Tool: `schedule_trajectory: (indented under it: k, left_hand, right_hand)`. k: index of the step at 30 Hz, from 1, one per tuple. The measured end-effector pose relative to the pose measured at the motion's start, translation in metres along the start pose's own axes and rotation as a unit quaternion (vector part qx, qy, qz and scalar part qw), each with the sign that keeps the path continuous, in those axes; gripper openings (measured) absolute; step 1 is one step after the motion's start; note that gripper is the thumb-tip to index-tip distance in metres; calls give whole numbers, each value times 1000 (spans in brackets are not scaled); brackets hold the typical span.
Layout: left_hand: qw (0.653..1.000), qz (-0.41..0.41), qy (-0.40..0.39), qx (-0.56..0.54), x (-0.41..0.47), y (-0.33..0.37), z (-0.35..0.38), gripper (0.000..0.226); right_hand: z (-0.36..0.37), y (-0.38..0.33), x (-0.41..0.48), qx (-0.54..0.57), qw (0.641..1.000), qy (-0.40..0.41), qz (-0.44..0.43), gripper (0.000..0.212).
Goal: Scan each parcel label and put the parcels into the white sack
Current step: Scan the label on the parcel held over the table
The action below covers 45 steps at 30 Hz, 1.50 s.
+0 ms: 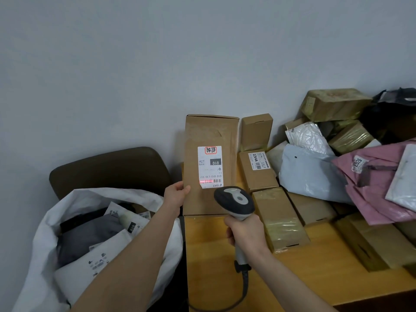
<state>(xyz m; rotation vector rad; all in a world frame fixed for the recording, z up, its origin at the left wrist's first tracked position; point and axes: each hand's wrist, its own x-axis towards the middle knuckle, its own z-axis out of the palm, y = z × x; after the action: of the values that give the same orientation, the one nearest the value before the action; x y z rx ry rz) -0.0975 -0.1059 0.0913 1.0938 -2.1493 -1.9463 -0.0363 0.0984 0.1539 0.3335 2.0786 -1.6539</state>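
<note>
Lower left of frame: white sack (pixel 45 233), mouth open. A grey poly mailer (pixel 85 235) and a white mailer (pixel 90 266) with printed labels already lie inside.

Lower centre: right hand (pixel 244 233), fingers wrapped around the grip of a handheld barcode scanner (pixel 235 199). Scanner head is dark grey with a pale top and aims up-frame at the box. Its cable (pixel 245 287) drops from the grip base and loops toward the bottom edge.

Under the scanner: yellow wooden table (pixel 213 255). Its left edge runs just beside the sack.

Centre of frame: left hand (pixel 175 194), thumb over the front face, pinching the left edge of a tall cardboard box (pixel 209 136). Box stands upright, its bottom edge at the table's near left corner.

On the box face: 1 white shipping label (pixel 210 166), printed text upside down, red stamp at its top. A red scan line (pixel 206 181) crosses the barcode at the label's lower edge.

Right of the box, on the table: a taped brown box (pixel 280 219) lying flat, then a small box marked 12V4A (pixel 257 170), then a small upright carton (pixel 256 129) against the wall.

Right side of frame: a heap of parcels. Pale grey poly mailer (pixel 308 174), pink mailer (pixel 371 188), crinkled white mailer (pixel 308 136), a tape-wrapped box (pixel 335 104) on top, a black bag (pixel 394 104) at the far right edge.

Behind the sack: a dark brown chair back (pixel 108 167).

Upper half of frame: plain pale wall (pixel 135 64).
</note>
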Motion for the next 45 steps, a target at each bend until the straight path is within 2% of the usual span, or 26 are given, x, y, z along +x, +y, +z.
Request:
schedule_trajectory:
  k: [14, 21, 26, 32, 35, 38, 40, 42, 45]
  left_hand:
    - [1000, -6, 15, 11, 1, -2, -8, 32]
    - [999, -15, 21, 19, -4, -5, -31, 35]
    - [996, -59, 33, 53, -14, -18, -96, 37]
    - [982, -164, 34, 91, -35, -55, -227, 26]
    - [965, -203, 10, 163, -42, -70, -297, 23]
    - [933, -203, -15, 298, -36, -72, -348, 24]
    - [908, -169, -42, 381, -17, -69, -364, 29]
    - [887, -124, -64, 440, 11, -65, -366, 31]
    - [876, -64, -47, 475, 62, -73, -359, 32]
  right_hand:
    - [4, -2, 3, -14, 1000, -17, -13, 22]
    - [19, -5, 12, 28, 997, -69, -18, 16]
    - [57, -22, 41, 20, 995, -89, -31, 19]
    - [141, -20, 54, -29, 989, -142, -19, 17]
    - [186, -8, 50, -56, 987, -154, 5, 21]
    - [226, 4, 40, -70, 983, -169, -2, 17]
    - [253, 10, 31, -83, 980, -181, -18, 9]
    - [279, 13, 25, -107, 974, -199, -28, 14]
    - [313, 25, 27, -172, 955, -236, -57, 16]
